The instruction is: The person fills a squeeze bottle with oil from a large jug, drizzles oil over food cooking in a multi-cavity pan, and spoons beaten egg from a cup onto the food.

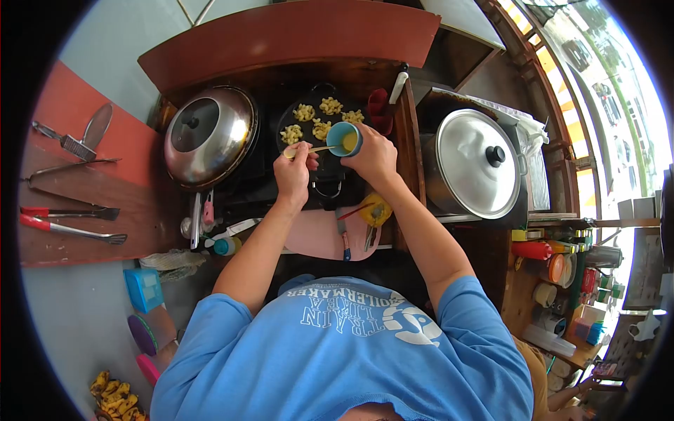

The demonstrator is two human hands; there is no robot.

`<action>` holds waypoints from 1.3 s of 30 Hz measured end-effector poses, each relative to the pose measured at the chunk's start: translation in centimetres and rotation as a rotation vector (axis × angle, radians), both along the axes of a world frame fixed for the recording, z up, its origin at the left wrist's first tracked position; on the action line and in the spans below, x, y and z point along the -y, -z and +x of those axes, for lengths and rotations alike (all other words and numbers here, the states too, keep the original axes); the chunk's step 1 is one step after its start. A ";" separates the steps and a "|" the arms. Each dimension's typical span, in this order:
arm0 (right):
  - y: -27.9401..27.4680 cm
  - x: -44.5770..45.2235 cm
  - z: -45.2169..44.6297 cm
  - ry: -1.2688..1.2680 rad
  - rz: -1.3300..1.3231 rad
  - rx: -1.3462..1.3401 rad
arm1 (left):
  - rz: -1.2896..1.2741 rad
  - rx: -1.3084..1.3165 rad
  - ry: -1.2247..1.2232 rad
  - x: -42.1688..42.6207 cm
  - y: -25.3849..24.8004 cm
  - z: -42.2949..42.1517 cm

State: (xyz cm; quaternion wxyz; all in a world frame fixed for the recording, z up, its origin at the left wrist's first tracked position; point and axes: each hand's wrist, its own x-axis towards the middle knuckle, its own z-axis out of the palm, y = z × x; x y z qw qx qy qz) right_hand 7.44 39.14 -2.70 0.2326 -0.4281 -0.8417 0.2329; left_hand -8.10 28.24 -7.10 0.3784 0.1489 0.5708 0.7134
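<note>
A blue cup point(345, 139) with yellow liquid inside is held tilted in my right hand point(373, 154), over the near right part of a dark round pan point(309, 144). My left hand point(297, 168) is closed on the handle of a small spoon point(317, 149), whose far end reaches into the cup's mouth. Several small heaps of pale yellow pieces point(331, 106) lie spaced apart in the pan, one of them just beside the cup.
To the left stands a large lidded pan point(210, 137), to the right a big lidded pot point(477, 163). A pink board point(316, 235) with a knife point(345, 242) lies close to my body. Tongs point(74, 214) rest on the far left. A red panel point(295, 38) rises behind the pan.
</note>
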 end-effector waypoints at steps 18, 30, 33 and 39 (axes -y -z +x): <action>-0.3 -2.7 -3.2 0.173 -0.182 0.100 | 0.061 -0.089 -0.049 -3.4 -2.4 -5.3; -0.1 -2.0 -0.7 0.241 -0.178 0.158 | -0.021 -0.748 -0.119 -4.0 0.0 -6.0; -0.7 -1.9 -0.1 0.236 -0.190 0.161 | 0.001 -0.913 -0.064 -3.6 1.0 -5.5; -0.9 -1.7 0.4 0.227 -0.193 0.156 | 0.280 -1.519 -0.014 -2.3 -1.6 -5.5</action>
